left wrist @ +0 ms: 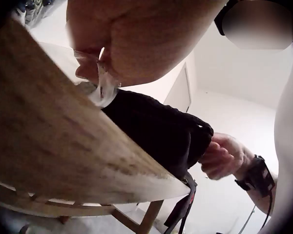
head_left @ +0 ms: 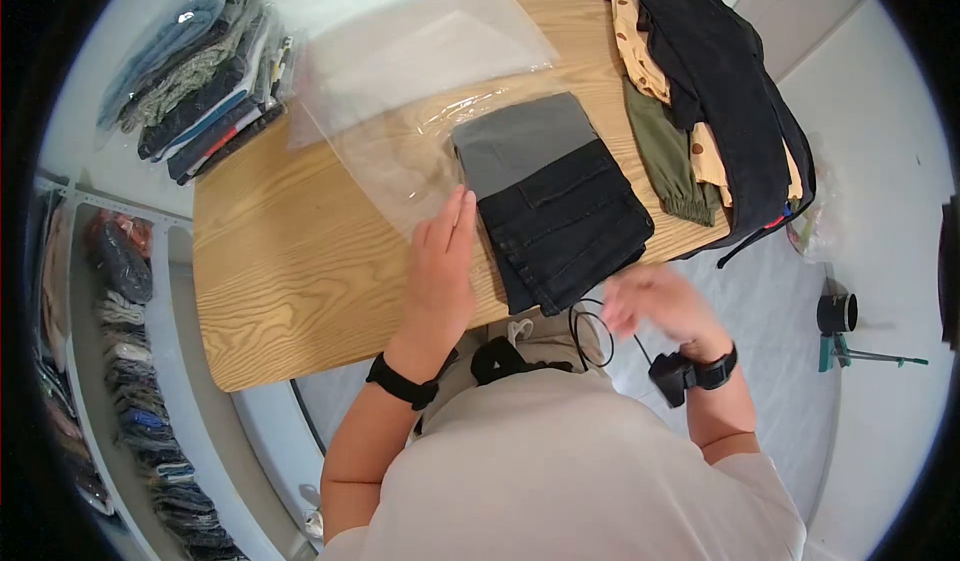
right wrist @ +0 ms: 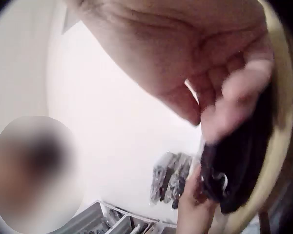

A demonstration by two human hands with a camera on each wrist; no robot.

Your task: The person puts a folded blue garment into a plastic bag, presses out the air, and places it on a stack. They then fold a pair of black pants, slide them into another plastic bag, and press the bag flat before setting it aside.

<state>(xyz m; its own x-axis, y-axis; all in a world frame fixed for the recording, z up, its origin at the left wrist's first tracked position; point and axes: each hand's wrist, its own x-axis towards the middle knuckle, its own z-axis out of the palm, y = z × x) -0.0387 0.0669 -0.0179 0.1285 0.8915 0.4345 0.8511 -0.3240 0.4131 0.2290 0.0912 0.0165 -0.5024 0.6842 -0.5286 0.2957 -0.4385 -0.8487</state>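
Observation:
Black folded jeans (head_left: 570,226) lie near the table's front edge, with a grey folded part (head_left: 530,146) at their far end. My left hand (head_left: 445,261) lies along their left side, fingers straight and together. In the left wrist view, clear plastic (left wrist: 105,85) shows by the left fingers. My right hand (head_left: 660,306), blurred, is by the near right corner of the jeans. In the right wrist view its fingers (right wrist: 234,107) are loosely bent beside the dark cloth (right wrist: 239,165), gripping nothing visible.
Clear plastic bags (head_left: 430,56) spread over the wooden table (head_left: 270,281) behind and left of the jeans. Bagged folded clothes (head_left: 215,86) stack at the back left. Loose garments (head_left: 725,81) pile at the right. Shelves (head_left: 180,261) of packed clothes stand left.

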